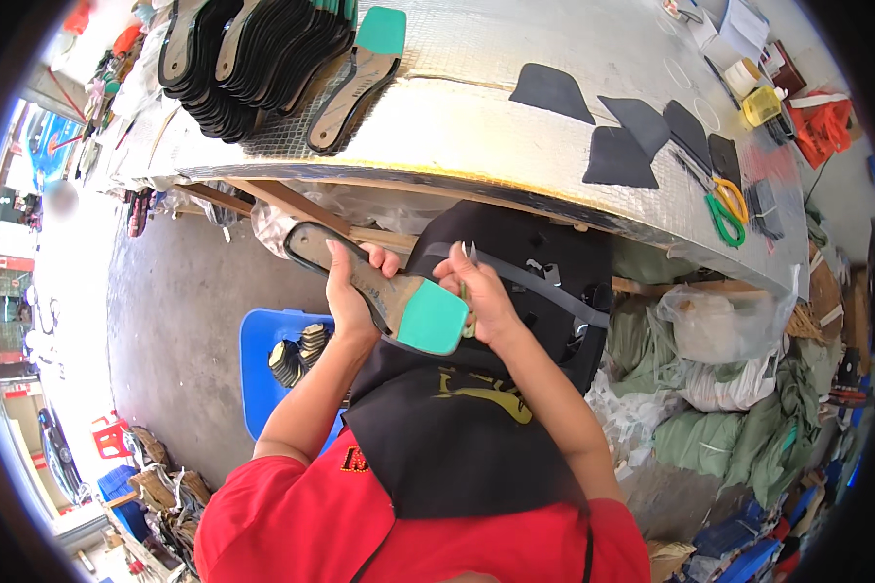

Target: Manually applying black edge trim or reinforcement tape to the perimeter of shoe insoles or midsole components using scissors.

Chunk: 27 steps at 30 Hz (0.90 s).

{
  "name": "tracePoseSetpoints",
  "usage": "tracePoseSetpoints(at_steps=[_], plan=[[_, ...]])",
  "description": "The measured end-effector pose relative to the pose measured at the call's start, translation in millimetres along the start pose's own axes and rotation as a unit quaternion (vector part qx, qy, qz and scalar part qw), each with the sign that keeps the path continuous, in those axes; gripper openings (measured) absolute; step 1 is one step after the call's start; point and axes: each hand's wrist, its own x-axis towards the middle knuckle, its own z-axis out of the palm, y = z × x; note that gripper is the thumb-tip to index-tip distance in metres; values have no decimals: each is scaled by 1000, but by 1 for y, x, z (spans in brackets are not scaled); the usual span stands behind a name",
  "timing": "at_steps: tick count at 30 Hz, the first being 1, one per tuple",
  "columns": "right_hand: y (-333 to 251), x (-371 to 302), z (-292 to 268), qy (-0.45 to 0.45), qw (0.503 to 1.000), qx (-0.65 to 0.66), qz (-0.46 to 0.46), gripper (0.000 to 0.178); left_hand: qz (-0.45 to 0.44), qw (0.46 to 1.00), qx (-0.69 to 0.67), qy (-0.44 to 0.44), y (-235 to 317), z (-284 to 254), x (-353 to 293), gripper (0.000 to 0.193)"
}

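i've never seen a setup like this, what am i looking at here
There is no machine here, just a person's two bare hands, seen through a fisheye camera worn on the head and looking down, so straight edges look curved. The left hand holds a sole with a green end. The right hand is by that end and seems to hold something thin and pointed, too small to make out. On the table beyond lie stacked soles, flat black pieces and scissors.

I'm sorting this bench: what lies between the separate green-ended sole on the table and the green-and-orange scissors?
In the head view, several flat dark pieces lie between the sole and the scissors.
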Motion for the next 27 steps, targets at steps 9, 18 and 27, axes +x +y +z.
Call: tracePoseSetpoints(at_steps=[9,18,27], plan=[[-21,-27,-8,-26,941,-312,-126,29,86,914,283,-278,-11,39,5,49],[1,-41,-15,183,876,-382,-230,28,116,833,537,-69,-23,59,4,21],[-80,-48,-7,51,915,-291,-277,23,-91,803,532,-253,-27,63,2,23]])
